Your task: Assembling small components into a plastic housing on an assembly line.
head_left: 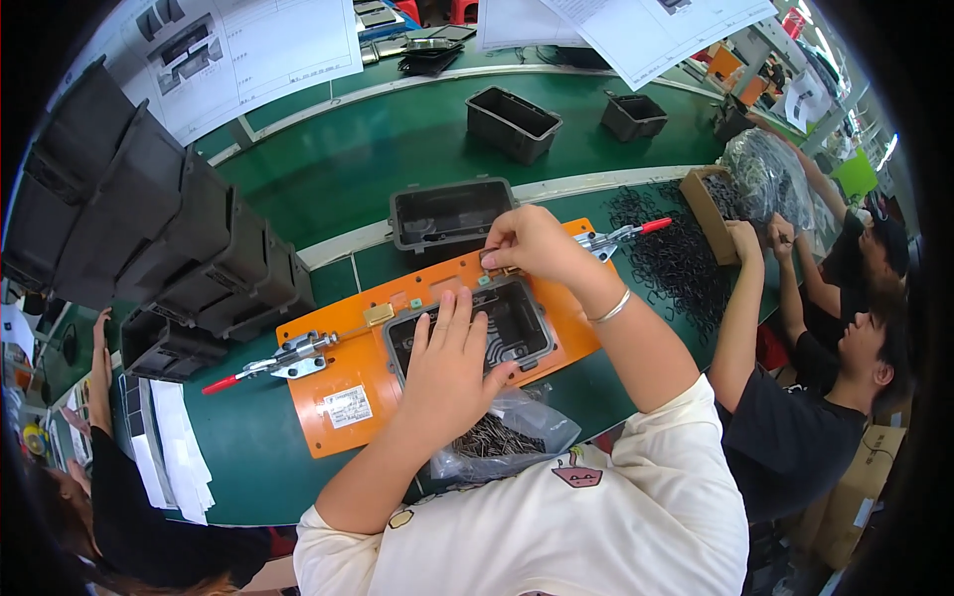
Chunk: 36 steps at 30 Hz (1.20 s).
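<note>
An orange fixture plate (353, 422) lies on the bench in front of me, with a dark plastic box (532, 338) set in it. My left hand (447, 363) is spread flat over the left part of that box, fingers apart. At the fixture's far side, my right hand (542, 248) pinches with thumb and forefinger beside the box rim; what is between them is too small to make out. A brass block (379, 314) sits on the plate left of the box. Toggle clamps with red handles stand at the left (303, 355) and right (601, 243) ends.
Beyond the fixture stands another dark box (452, 214). Stacked dark boxes (199, 228) rise at the left. A bag of screws (497, 437) lies close to me. Black rings (666, 258) are heaped at right, near a carton (708, 214) and co-workers' hands (745, 241). Paper sheets (248, 60) hang ahead.
</note>
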{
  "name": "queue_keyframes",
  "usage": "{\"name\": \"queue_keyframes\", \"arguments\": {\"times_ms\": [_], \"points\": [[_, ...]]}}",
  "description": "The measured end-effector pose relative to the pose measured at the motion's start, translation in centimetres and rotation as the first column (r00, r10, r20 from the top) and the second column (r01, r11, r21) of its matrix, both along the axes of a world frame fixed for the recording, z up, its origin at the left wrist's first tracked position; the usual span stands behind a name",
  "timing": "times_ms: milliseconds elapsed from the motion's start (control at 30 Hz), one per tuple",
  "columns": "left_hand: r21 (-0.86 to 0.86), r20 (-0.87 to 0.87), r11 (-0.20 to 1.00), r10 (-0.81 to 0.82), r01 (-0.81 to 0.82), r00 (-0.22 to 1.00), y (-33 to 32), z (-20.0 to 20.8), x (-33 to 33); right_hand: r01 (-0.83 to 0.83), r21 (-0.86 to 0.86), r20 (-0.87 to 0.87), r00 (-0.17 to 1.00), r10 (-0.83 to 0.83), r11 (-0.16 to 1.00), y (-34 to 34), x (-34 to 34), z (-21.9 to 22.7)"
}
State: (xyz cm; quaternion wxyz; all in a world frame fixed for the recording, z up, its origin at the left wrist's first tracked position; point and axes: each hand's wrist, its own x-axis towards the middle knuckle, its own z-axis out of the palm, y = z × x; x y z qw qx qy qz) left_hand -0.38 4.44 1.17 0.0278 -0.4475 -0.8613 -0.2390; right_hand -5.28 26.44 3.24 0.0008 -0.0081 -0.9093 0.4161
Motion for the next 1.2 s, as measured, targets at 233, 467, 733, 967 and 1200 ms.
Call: {"name": "queue_keyframes", "arguments": {"times_ms": [233, 467, 733, 967, 1200], "points": [[0.042, 0.003, 0.999, -0.004, 0.004, 1.000, 0.0, -0.2, -0.1, -0.115, 0.050, 0.110, 0.988, 0.109, 0.992, 0.5, -0.3, 0.5], [0.134, 0.019, 0.991, -0.023, 0.020, 1.000, -0.5, -0.1, -0.3, 0.125, -0.066, -0.204, 0.970, -0.136, 0.990, -0.9, 2.2, -1.8], [0.284, -0.034, 0.943, -0.171, 0.174, 0.985, -1.6, 0.3, 1.6, 0.160, 0.119, -0.050, 0.987, -0.155, 0.980, -0.9, 1.3, 0.0], [-0.084, -0.060, 0.943, -0.327, 0.322, 0.943, -5.2, -0.1, 4.8, -0.479, 0.568, 0.039, 0.828, 0.559, 0.669, -7.9, 14.3, 2.7], [-0.203, -0.082, 0.937, -0.306, 0.285, 0.948, -5.0, -0.2, 5.1, -0.363, 0.597, -0.037, 0.878, 0.476, 0.716, -9.3, 17.3, -2.1]]}}
